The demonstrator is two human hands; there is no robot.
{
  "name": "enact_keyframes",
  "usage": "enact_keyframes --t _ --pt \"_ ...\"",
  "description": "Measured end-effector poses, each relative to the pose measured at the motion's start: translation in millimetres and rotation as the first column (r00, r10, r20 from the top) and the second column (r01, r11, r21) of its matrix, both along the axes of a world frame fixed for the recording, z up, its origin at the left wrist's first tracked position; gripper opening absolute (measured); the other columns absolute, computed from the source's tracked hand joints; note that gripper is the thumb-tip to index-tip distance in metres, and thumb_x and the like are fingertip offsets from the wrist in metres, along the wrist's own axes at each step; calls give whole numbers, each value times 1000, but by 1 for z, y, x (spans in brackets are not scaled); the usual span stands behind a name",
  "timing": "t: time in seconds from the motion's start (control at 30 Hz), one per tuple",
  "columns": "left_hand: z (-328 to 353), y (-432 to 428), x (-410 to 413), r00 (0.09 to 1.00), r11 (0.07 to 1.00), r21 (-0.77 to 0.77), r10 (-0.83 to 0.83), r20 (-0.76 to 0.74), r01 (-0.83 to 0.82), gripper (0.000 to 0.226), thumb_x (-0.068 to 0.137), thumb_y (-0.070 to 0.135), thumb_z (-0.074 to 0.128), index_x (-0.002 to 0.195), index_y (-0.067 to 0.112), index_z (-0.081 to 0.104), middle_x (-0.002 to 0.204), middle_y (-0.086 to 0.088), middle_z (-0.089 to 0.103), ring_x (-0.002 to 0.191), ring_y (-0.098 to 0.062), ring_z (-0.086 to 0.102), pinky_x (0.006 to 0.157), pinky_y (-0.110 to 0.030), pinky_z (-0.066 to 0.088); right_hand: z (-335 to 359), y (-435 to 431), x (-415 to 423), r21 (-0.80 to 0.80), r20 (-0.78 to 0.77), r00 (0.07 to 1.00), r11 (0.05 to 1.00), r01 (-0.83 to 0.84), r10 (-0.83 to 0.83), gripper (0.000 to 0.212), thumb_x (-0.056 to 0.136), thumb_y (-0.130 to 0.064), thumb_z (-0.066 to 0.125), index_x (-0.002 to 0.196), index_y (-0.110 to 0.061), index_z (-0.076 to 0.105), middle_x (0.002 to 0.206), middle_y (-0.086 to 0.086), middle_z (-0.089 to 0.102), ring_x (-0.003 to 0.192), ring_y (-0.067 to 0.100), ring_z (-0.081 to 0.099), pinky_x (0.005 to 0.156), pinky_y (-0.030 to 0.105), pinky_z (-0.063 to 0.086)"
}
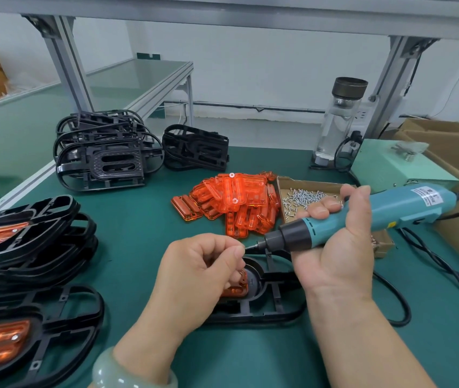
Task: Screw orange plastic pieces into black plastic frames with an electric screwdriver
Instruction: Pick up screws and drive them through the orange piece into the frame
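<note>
My right hand (pixel 337 242) grips a teal electric screwdriver (pixel 362 217), held nearly level with its bit pointing left. My left hand (pixel 203 264) pinches a small screw at the bit's tip, thumb and forefinger closed on it. Below both hands a black plastic frame (pixel 267 298) lies on the green mat with an orange plastic piece (pixel 236 287) seated in it, mostly hidden by my left hand. A heap of loose orange pieces (pixel 234 203) sits behind the hands.
A cardboard tray of screws (pixel 306 197) lies right of the orange heap. Stacks of bare black frames (pixel 105 155) stand at the back left; frames fitted with orange pieces (pixel 21 247) pile at the left edge. A glass bottle (pixel 337 119), green power box (pixel 390 163) and cables occupy the right.
</note>
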State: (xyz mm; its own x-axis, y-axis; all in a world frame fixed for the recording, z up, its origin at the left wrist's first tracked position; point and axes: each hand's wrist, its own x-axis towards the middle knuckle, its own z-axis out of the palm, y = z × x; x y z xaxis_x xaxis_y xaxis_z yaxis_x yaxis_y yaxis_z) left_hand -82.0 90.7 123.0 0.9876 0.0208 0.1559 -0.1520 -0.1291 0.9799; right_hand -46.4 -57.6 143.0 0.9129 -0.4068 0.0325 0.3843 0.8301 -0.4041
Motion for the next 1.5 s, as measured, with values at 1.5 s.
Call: enact_keyframes --t 1.5 --pt "-26 14 9 996 639 769 -82 41 21 14 86 36 63 97 41 72 92 13 57 96 -10 40 84 -24 38 -6 -4 1 -497 11 997 865 67 -71 14 96 -14 59 83 -21 56 58 -3 49 47 10 47 50 22 43"
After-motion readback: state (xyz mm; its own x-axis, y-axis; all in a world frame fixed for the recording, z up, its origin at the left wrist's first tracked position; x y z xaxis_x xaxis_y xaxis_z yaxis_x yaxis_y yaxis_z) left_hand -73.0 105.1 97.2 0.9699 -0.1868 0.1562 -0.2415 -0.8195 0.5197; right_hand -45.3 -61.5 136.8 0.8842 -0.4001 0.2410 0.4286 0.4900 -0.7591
